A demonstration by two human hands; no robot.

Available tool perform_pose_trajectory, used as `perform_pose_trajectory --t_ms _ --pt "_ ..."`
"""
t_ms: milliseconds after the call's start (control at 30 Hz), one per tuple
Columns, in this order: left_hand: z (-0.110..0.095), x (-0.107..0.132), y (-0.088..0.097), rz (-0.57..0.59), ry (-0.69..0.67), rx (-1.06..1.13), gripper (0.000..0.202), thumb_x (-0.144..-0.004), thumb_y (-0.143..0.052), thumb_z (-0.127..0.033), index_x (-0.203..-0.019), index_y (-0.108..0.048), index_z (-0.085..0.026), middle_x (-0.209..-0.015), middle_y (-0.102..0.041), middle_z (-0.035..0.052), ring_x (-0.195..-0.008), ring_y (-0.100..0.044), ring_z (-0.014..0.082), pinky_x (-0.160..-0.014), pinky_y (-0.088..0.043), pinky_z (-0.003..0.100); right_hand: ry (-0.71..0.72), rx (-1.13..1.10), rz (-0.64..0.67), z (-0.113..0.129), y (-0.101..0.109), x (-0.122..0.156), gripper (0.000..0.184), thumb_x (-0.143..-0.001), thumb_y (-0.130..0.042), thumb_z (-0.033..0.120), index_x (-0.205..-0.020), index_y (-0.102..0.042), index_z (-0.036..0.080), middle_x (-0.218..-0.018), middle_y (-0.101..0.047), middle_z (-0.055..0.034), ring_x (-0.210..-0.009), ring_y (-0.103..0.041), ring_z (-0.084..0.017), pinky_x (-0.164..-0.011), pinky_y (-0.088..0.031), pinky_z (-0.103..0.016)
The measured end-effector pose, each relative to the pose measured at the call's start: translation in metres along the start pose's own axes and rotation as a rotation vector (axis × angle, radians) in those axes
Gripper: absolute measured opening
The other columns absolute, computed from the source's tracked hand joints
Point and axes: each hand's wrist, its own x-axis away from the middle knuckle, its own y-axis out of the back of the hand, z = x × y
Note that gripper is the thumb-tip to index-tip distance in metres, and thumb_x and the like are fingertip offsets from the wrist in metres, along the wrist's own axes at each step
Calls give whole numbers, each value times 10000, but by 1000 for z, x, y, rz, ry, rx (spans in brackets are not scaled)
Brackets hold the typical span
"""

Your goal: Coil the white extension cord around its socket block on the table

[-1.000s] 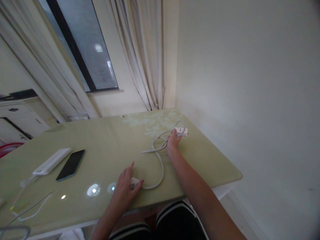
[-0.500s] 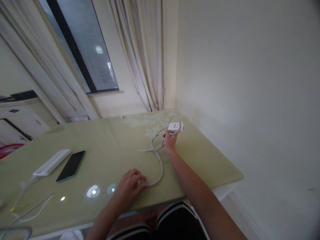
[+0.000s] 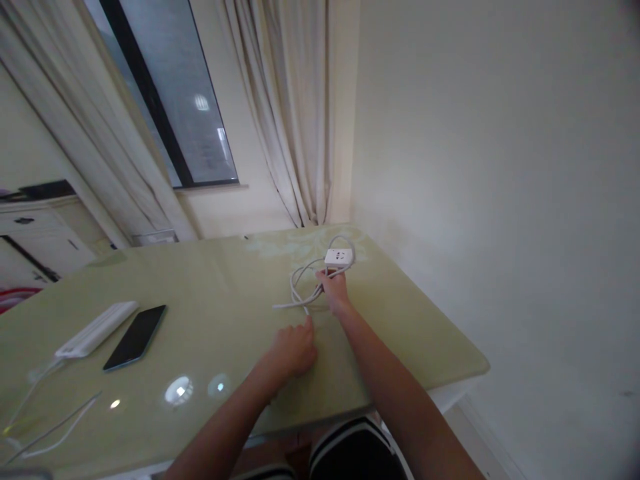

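A white power strip [image 3: 339,257] with socket holes shows at the far right part of the table, a loop of its cable passing around it. My right hand [image 3: 334,288] is closed around the coiled white cable [image 3: 295,283] just below the strip. Nearer to me, my left hand [image 3: 296,347] pinches a lower stretch of the same cable, its index finger and thumb pointing away from me. One cable end sticks out to the left of the coil. Part of the cable is hidden by my fingers.
On the left of the glossy green-topped table [image 3: 215,280] lie a dark phone [image 3: 135,337] and a long white power strip [image 3: 97,329] with its cord. Another thin cable [image 3: 63,427] lies near the front left. A wall [image 3: 475,200] rises along the right, curtains [image 3: 290,120] behind.
My left hand has moved up and to the right along the cable, closer to the coil. My right hand, with the coil and strip, has shifted slightly left and turned.
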Motion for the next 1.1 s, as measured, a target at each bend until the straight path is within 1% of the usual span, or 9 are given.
perform_pose_trajectory --t_ms 200,300,400,467,633,800,867,1000,1100 --pt "18 -48 -4 -74 192 88 425 -946 -390 -193 -1308 -562 -54 -1063 -720 273 -975 -715 342 -818 -512 431 -76 -256 -138 19 14 -7 323 -595 -803 213 -834 -587 206 -615 -614 92 -510 -579 -93 -468 -510 -195" --pt "38 -57 -6 -199 189 512 357 -963 -425 -267 -1230 -578 -86 -919 -728 173 -799 -696 245 -718 -501 340 -203 -368 -171 24 17 -8 391 -605 -793 132 -934 -601 222 -636 -646 89 -513 -620 -103 -459 -512 -185" --pt "57 -60 -3 -364 181 1122 445 -919 -542 -416 -1265 -554 -137 -841 -695 63 -565 -559 139 -558 -428 260 -347 -458 -90 25 11 -2 385 -645 -760 82 -979 -621 214 -642 -674 60 -507 -630 -104 -437 -494 -168" --pt "64 -60 3 -471 140 1402 518 -816 -686 -470 -1237 -604 -179 -880 -691 36 -594 -540 110 -572 -417 234 -380 -516 3 25 4 5 394 -667 -743 68 -1017 -636 214 -659 -685 56 -496 -619 -89 -435 -483 -151" --pt "68 -51 17 -686 18 1505 426 -709 -833 -456 -1027 -753 -184 -875 -702 23 -781 -580 123 -724 -443 233 -421 -482 204 16 -15 30 459 -680 -774 83 -1097 -661 234 -705 -684 69 -481 -588 -65 -493 -541 -166" --pt "68 -47 17 -662 130 1461 444 -733 -820 -509 -984 -750 -150 -644 -585 -30 -544 -442 80 -519 -345 215 -435 -459 158 4 -20 34 355 -719 -740 81 -1043 -681 214 -675 -663 63 -483 -579 -70 -536 -580 -194" --pt "68 -49 14 -615 119 1501 418 -734 -823 -505 -919 -749 -138 -618 -581 -26 -544 -467 83 -529 -375 212 -455 -443 115 0 -18 30 298 -723 -713 62 -989 -687 194 -641 -648 58 -481 -577 -74 -528 -573 -192" --pt "65 -52 13 -391 -24 1821 330 -755 -818 -345 -1016 -762 -153 -920 -748 73 -827 -671 150 -767 -526 250 -486 -429 105 -4 -15 23 233 -703 -675 30 -889 -682 170 -653 -673 30 -526 -613 -84 -523 -550 -168" --pt "64 -51 17 -280 51 2040 257 -814 -716 -249 -1044 -758 -144 -1011 -766 100 -873 -711 160 -781 -560 250 -473 -414 109 -7 -15 22 216 -687 -659 27 -854 -678 164 -625 -664 31 -510 -598 -83 -500 -526 -161"
